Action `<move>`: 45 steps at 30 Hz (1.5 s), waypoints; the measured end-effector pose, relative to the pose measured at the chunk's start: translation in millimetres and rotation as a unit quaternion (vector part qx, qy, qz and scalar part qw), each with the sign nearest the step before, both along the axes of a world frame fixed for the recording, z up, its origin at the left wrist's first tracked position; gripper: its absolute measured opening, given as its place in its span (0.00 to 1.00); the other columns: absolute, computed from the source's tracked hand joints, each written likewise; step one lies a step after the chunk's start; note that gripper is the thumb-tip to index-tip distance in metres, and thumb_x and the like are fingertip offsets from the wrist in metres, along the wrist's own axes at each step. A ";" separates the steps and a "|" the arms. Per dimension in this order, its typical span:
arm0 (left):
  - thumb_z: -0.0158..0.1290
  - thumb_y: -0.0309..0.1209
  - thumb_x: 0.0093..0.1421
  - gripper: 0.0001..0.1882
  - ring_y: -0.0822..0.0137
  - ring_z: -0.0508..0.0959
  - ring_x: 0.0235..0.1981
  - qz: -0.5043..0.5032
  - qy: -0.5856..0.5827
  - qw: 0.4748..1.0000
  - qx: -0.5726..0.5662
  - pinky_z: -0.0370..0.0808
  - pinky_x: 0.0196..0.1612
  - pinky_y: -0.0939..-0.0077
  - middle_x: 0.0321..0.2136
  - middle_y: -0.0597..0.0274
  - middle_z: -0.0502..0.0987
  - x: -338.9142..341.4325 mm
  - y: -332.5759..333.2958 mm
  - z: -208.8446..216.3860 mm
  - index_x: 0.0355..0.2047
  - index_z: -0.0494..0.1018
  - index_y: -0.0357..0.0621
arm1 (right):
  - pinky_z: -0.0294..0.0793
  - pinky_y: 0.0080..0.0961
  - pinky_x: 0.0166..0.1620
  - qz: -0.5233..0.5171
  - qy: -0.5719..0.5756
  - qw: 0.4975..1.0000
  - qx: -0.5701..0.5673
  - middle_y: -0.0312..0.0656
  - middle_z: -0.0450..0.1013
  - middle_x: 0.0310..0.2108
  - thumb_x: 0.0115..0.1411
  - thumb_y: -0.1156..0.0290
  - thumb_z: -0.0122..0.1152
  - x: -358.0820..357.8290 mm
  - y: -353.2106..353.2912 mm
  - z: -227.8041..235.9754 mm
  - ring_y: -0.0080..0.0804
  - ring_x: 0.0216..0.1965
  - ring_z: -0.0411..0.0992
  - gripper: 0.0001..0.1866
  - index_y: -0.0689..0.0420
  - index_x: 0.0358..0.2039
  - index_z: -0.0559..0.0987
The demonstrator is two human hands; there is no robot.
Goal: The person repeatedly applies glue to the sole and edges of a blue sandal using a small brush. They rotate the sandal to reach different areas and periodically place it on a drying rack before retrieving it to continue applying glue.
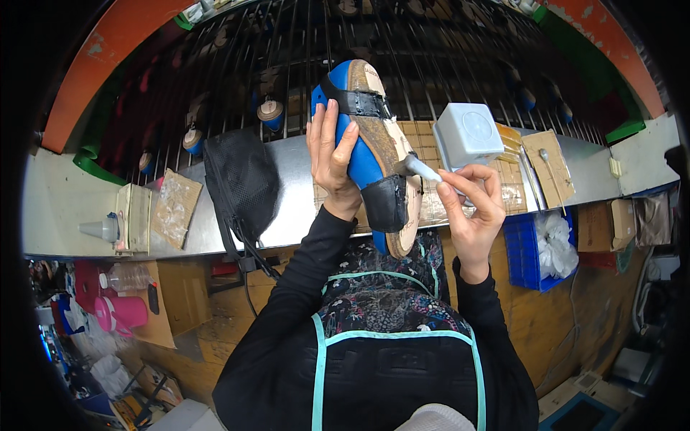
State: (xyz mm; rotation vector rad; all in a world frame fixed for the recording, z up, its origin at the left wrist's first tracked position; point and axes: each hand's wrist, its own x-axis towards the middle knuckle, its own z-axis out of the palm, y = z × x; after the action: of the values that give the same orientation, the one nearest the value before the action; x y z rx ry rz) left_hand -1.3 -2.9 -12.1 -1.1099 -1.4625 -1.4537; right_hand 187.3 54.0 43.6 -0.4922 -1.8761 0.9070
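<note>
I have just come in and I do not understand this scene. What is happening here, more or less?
A person's left hand holds a blue shoe, sole toward the camera. The right hand pinches a small brush, its tip at the sole, near a black band. Beyond, a pale container stands on the bench; a black bag lies left.

Sm. dk. print [371, 70] on shoe [372, 141], illeg.

Head fisheye looks down past my apron [402, 381], close, at left hand [334, 161], right hand [474, 215], bench [295, 172], rack [305, 72] beyond.
</note>
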 end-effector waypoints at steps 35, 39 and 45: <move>0.65 0.18 0.41 0.32 0.43 0.68 0.58 0.001 -0.148 0.969 -0.199 0.65 0.59 0.52 0.56 0.51 0.71 -1.5 0.7 0.5 0.49 0.73 0.49 | 0.68 0.18 0.38 0.053 -0.007 0.983 -0.176 0.39 0.70 0.33 0.54 0.76 0.66 20.3 -4.2 -11.5 0.24 0.36 0.68 0.08 0.62 0.36 0.84; 0.65 0.18 0.40 0.32 0.43 0.67 0.58 0.013 -0.137 0.968 -0.210 0.63 0.60 0.51 0.57 0.51 0.70 -3.0 -2.6 1.2 0.49 0.73 0.49 | 0.68 0.17 0.35 0.046 -0.016 0.992 -0.120 0.38 0.70 0.33 0.54 0.76 0.66 12.8 1.0 -7.9 0.23 0.34 0.68 0.08 0.61 0.36 0.84; 0.65 0.18 0.40 0.32 0.43 0.67 0.59 0.013 -0.132 0.969 -0.209 0.63 0.60 0.49 0.57 0.51 0.70 -5.6 -6.9 1.8 0.50 0.73 0.49 | 0.66 0.14 0.28 0.017 -0.027 0.998 -0.057 0.37 0.69 0.33 0.54 0.77 0.67 2.8 4.2 -0.5 0.19 0.31 0.68 0.08 0.60 0.36 0.84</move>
State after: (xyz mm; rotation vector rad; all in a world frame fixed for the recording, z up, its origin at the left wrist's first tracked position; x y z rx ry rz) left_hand -6.9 -9.8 -10.3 -1.1660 -2.0329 -1.3477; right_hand 190.1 58.2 43.0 -0.5605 -1.8933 1.0374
